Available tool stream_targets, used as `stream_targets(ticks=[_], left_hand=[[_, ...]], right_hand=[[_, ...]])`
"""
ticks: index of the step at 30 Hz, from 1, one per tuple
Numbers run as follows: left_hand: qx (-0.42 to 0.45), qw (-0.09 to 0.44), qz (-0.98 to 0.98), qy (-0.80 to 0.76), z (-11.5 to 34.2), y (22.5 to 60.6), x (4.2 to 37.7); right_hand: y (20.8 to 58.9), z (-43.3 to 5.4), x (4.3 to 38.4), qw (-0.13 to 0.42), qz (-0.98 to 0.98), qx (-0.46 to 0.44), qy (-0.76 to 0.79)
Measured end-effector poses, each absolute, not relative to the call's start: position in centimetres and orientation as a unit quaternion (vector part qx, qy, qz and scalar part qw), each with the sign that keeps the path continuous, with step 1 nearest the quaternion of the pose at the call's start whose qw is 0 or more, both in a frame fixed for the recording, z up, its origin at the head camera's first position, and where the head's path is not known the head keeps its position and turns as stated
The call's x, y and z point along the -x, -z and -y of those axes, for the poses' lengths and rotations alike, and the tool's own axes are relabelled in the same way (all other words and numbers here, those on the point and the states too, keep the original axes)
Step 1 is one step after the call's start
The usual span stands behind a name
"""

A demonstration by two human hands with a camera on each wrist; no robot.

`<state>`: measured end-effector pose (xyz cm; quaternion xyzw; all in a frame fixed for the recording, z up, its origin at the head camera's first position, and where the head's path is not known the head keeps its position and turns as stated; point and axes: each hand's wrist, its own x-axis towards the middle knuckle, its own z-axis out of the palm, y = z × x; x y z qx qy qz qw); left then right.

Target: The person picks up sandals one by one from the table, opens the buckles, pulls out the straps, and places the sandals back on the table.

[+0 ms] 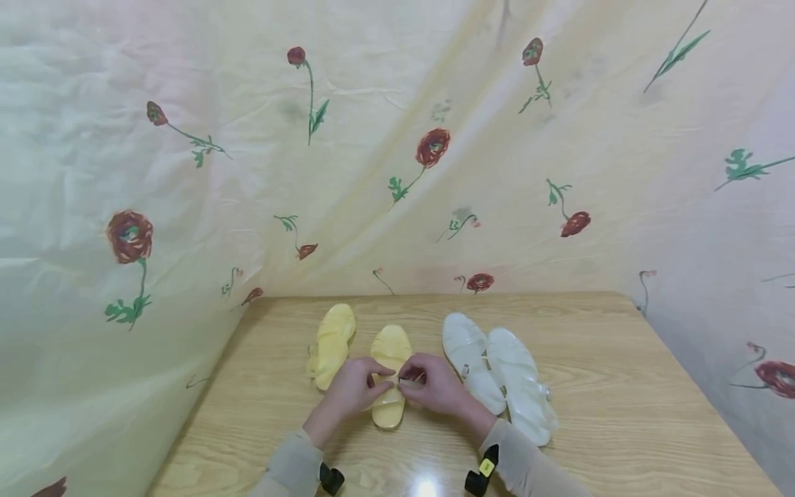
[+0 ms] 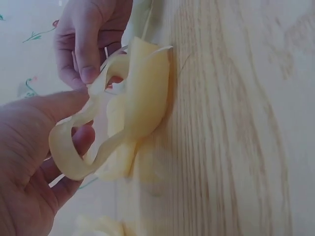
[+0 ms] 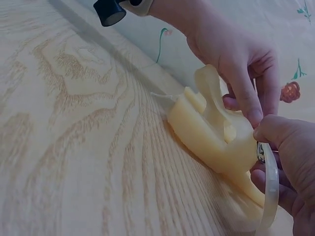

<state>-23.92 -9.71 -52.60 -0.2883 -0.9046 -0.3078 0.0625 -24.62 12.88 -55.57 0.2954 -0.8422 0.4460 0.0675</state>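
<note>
A yellow jelly sandal [image 1: 390, 345] lies on the table, toe pointing away, with both hands over its middle. My left hand [image 1: 359, 383] pinches the sandal's strap [image 2: 69, 152] between thumb and fingers; the strap stands up in a loop over the sole. Opposite it, my right hand [image 1: 431, 383] pinches the metal buckle [image 3: 261, 151] and the strap end [image 3: 271, 191], which hangs down past the fingers. The fingertips of the two hands almost meet. In the right wrist view the sandal's heel [image 3: 197, 132] faces the camera.
Another yellow sandal [image 1: 335, 338] lies to the left. Two whitish clear sandals, one nearer the middle [image 1: 464, 345] and one farther right [image 1: 515, 379], lie side by side at the right. A flowered cloth [image 1: 373, 172] hangs behind the wooden table [image 1: 621, 386].
</note>
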Motion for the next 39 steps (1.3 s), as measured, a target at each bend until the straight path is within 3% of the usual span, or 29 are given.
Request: stream_targets(ticks=[22,39], left_hand=[[0.274,0.079,0.894,0.346,9.87,52.59,23.73],[0.283,0.059,0.896,0.336,9.33,52.39,24.1]], right_hand=[[56.14,-12.92,24.35,0.082,0.845,-0.283,-0.445],[55.84,-12.85,24.28,0.078,0.845,-0.285,-0.445]])
